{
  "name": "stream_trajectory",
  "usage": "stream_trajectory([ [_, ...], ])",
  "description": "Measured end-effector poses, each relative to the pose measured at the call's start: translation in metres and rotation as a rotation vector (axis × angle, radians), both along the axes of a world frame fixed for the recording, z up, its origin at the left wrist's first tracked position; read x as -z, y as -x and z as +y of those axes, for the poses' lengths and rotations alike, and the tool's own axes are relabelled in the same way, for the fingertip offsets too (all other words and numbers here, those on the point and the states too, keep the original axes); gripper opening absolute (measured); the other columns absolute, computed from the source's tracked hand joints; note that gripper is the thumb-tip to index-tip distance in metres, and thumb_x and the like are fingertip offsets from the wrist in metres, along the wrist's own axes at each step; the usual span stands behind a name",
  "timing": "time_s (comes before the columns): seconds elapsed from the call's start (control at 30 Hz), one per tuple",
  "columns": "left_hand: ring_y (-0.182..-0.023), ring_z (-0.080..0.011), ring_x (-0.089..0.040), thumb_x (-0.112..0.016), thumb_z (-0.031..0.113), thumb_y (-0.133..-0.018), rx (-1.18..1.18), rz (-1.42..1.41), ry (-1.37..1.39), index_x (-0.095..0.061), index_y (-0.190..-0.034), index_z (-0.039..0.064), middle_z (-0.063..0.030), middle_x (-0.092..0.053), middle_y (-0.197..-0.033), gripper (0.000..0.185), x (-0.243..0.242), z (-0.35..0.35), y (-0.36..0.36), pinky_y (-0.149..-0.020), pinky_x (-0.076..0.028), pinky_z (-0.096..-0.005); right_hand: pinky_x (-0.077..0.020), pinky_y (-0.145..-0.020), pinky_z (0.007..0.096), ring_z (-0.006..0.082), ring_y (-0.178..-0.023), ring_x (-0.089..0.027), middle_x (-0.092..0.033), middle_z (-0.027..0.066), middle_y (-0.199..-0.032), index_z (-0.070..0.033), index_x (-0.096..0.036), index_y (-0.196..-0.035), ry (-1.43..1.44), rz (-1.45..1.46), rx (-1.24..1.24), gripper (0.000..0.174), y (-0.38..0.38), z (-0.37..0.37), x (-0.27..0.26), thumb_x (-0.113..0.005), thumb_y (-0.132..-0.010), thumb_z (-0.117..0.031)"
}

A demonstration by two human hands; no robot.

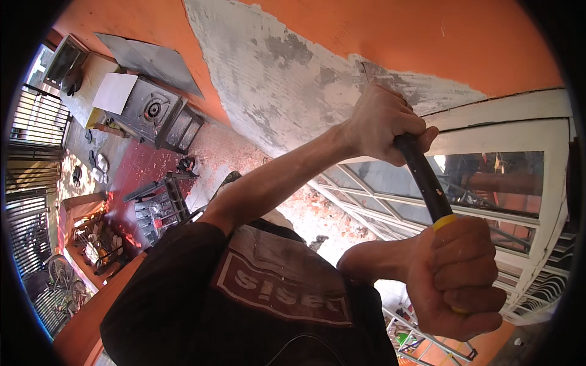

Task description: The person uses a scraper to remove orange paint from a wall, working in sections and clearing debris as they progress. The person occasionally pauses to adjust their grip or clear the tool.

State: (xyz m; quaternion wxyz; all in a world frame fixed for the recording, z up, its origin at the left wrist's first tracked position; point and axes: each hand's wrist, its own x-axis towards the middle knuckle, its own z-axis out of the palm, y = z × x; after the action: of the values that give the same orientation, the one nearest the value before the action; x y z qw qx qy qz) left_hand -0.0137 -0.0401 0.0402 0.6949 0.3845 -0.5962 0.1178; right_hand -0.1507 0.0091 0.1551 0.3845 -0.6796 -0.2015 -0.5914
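Observation:
Both my hands grip one long-handled tool point(425, 178), which looks like a wall scraper. Its shaft is black with scuffs, and a yellow band circles it beside my lower hand. My left hand point(389, 121) is wrapped around the upper part, close to the wall. The tool's head is mostly hidden behind that hand. Around the yellow-banded grip end, my right hand point(460, 279) is closed in a fist. Before me the wall point(270, 64) has a broad patch of bare grey-white plaster with ragged edges. Orange paint point(439, 41) surrounds the patch.
White-framed glass panes point(494, 183) stand close at the right. Paint flakes litter the floor point(320, 206). A stove point(155, 109), a wooden chair point(160, 208) and pairs of footwear point(98, 167) are to the left. A metal ladder point(428, 338) is at lower right.

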Motion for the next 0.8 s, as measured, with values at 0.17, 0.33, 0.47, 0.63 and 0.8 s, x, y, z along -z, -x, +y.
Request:
stream_trajectory([
  [0.17, -0.033, -0.0224, -0.037, -0.073, 0.011, -0.08, -0.034, -0.002, 0.082, -0.042, -0.047, 0.012, -0.0026, -0.034, -0.039, 0.045, 0.0, 0.004, -0.005, -0.037, -0.029, -0.0361, -0.0268, -0.035, 0.0275, 0.0116, -0.039, -0.03, -0.036, 0.001, -0.052, -0.009, -0.042, -0.068, -0.073, 0.035, -0.078, 0.048, -0.004, 0.007, -0.002, -0.033, -0.106, -0.036],
  [0.33, -0.033, -0.0213, -0.039, -0.072, 0.01, -0.079, -0.025, 0.014, 0.019, -0.041, -0.046, 0.011, -0.0034, -0.035, -0.039, 0.046, -0.006, 0.003, -0.006, -0.036, -0.027, -0.0351, -0.0253, -0.035, 0.0288, 0.0115, -0.038, -0.03, -0.035, -0.0005, -0.049, -0.009, -0.043, -0.068, -0.162, 0.115, 0.02, 0.045, -0.006, 0.011, -0.009, -0.036, -0.106, -0.033],
  [0.47, -0.033, -0.022, -0.037, -0.072, 0.008, -0.081, -0.061, 0.071, 0.086, -0.04, -0.048, 0.009, -0.0051, -0.034, -0.04, 0.046, -0.001, -0.001, -0.012, -0.037, -0.027, -0.0364, -0.0234, -0.039, 0.0292, 0.0128, -0.042, -0.029, -0.036, 0.0024, -0.052, -0.01, -0.041, -0.069, -0.095, 0.098, -0.099, 0.041, -0.013, 0.003, -0.006, -0.035, -0.106, -0.026],
  [0.63, -0.064, -0.0213, -0.057, -0.077, 0.015, -0.074, 0.093, -0.073, -0.308, -0.057, -0.073, 0.009, -0.0054, -0.055, -0.066, 0.021, 0.009, 0.038, -0.02, -0.067, -0.044, -0.0371, -0.0213, -0.04, 0.029, 0.0116, -0.04, -0.026, -0.034, 0.0038, -0.047, -0.011, -0.039, -0.065, -0.293, 0.11, -0.176, 0.042, 0.003, -0.011, 0.021, -0.035, -0.105, -0.023],
  [0.8, -0.112, -0.026, -0.054, -0.078, 0.021, -0.068, 0.343, 0.014, -0.455, -0.069, -0.104, 0.011, -0.0096, -0.062, -0.117, 0.039, -0.009, 0.168, -0.001, -0.096, -0.036, -0.0423, -0.0224, -0.03, 0.0272, 0.009, -0.035, -0.026, -0.029, 0.0005, -0.044, -0.01, -0.033, -0.057, -0.468, 0.178, -0.087, 0.042, 0.046, -0.013, 0.098, -0.042, -0.099, -0.008],
])
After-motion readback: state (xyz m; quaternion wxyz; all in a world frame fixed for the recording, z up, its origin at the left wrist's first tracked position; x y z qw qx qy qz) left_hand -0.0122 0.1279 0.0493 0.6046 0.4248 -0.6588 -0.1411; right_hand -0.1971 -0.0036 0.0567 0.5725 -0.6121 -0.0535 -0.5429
